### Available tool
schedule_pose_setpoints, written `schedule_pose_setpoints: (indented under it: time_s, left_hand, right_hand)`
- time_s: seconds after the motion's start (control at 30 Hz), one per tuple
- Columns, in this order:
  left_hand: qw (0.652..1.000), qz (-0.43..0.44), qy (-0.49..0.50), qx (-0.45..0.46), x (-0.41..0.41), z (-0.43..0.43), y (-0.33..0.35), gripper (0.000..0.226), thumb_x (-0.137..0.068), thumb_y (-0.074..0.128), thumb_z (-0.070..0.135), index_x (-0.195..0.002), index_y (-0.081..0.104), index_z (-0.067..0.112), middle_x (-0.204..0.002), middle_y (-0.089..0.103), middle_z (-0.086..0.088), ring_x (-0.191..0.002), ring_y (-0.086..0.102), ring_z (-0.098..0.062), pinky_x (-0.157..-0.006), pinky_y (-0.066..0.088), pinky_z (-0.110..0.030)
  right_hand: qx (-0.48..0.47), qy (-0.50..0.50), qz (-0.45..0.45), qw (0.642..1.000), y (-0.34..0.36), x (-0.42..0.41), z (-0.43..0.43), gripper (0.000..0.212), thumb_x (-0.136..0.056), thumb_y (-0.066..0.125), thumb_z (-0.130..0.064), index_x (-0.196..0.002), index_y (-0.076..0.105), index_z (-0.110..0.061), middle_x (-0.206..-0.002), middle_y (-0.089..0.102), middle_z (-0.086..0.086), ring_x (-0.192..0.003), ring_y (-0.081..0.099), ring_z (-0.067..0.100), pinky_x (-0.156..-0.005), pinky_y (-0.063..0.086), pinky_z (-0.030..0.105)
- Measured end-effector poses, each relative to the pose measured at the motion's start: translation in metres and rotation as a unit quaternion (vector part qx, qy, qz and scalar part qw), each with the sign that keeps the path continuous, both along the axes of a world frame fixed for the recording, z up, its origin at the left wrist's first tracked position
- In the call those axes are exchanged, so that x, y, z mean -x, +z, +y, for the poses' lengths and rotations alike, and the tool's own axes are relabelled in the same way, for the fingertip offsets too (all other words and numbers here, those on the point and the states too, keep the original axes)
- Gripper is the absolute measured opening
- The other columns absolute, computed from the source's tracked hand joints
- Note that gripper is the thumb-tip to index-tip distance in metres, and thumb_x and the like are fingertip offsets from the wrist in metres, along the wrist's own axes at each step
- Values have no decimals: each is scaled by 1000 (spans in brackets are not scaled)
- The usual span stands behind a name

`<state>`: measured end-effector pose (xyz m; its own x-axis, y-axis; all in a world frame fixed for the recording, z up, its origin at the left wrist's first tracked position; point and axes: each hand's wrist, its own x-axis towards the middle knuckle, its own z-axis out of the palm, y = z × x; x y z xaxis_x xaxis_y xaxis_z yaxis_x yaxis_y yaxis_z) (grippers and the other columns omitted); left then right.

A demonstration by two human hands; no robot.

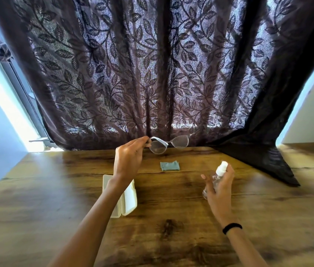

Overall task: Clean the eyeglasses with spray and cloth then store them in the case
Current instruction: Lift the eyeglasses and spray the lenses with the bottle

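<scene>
My left hand (128,158) holds the clear-framed eyeglasses (168,144) by their left temple, lifted above the far part of the wooden table (171,237). My right hand (220,186) grips a small clear spray bottle (217,176) with a white nozzle, its top tilted toward the glasses. A small folded grey-blue cloth (169,165) lies on the table below the glasses. The white eyeglass case (128,199) lies open on the table, partly hidden under my left forearm.
A dark leaf-patterned curtain (152,74) hangs right behind the table's far edge, and its right part drapes onto the tabletop (267,162). Light walls stand to the left and right. A black band (232,228) circles my right wrist.
</scene>
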<state>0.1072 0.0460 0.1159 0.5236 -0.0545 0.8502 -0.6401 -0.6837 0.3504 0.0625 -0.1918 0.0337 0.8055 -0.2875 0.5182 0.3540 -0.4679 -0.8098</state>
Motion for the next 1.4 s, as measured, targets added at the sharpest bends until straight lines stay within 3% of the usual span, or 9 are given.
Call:
schedule_pose_setpoints:
  time_s: [0.07, 0.17, 0.27, 0.37, 0.53, 0.7, 1.0, 1.2, 1.4]
  left_hand:
    - [1000, 2, 3, 0, 0, 0, -1, 24, -73, 63, -16, -95, 68, -9, -90, 72, -20, -79, 71, -28, -70, 59, -38]
    - [1000, 3, 4, 10, 0, 0, -2, 25, -73, 62, -17, -95, 68, -9, -90, 72, -20, -79, 71, -27, -70, 58, -34]
    - [1000, 1, 4, 16, 0, 0, -3, 25, -71, 65, -19, -95, 68, -10, -88, 71, -21, -77, 70, -26, -72, 55, -26]
    - [1000, 3, 11, 25, 0, 0, -4, 26, -70, 66, -19, -95, 67, -11, -88, 71, -23, -77, 70, -29, -69, 58, -35]
    - [997, 0, -6, 80, 1, -1, -1, 24, -72, 65, -18, -95, 67, -10, -89, 70, -13, -79, 68, -13, -74, 54, -15]
    - [988, 48, -26, 145, 1, 1, 1, 18, -79, 61, -12, -95, 70, -6, -90, 72, -12, -78, 68, -8, -73, 56, -19]
    - [979, 69, -38, 187, 4, -1, 0, 19, -78, 62, -13, -93, 70, -5, -88, 71, -10, -79, 68, -8, -75, 56, -19]
    - [967, 87, -74, 226, 3, 0, -2, 20, -81, 60, -10, -93, 70, 4, -83, 70, 0, -77, 68, -3, -72, 56, -18]
    - [948, 139, -50, 281, -6, -3, -12, 28, -84, 61, -3, -112, 64, 2, -88, 72, -6, -79, 69, -5, -72, 58, -24]
  right_hand:
    - [4, -1, 8, 1000, -4, 1, -2, 67, -78, 53, -56, -129, 23, -24, -112, 36, 10, -89, 52, 32, -76, 52, 51]
    - [-2, 4, 35, 999, -11, 1, -3, 55, -80, 61, -38, -121, 25, -33, -109, 39, 13, -86, 53, 34, -71, 53, 52]
    - [14, -3, 19, 1000, -17, 0, -4, 60, -81, 61, -30, -129, 26, -24, -113, 34, -1, -96, 49, 8, -78, 48, 27]
    - [-14, 15, 2, 1000, -12, 6, -3, 54, -89, 46, -44, -136, 26, -27, -115, 33, -11, -101, 45, -10, -78, 45, 15]
    - [-48, -43, -95, 993, 33, 8, -8, 40, -95, 37, -40, -129, 46, -19, -126, 43, -3, -117, 47, 24, -97, 41, 40]
    - [-11, 22, -79, 997, 93, -13, -16, 21, -88, 58, -19, -107, 66, -19, -94, 68, 2, -92, 60, 20, -79, 46, 26]
    - [-55, 111, 0, 992, 101, -39, -1, 23, -78, 68, -4, -98, 67, -17, -92, 69, 3, -83, 64, 7, -74, 48, 8]
    - [-32, 98, 4, 995, 100, -39, 4, 18, -77, 70, -8, -95, 69, -10, -93, 70, 8, -87, 65, 17, -80, 51, 26]
    - [6, 64, -39, 997, 101, -33, 12, 15, -77, 70, -7, -91, 70, -3, -87, 65, 4, -80, 61, 9, -73, 46, 6]
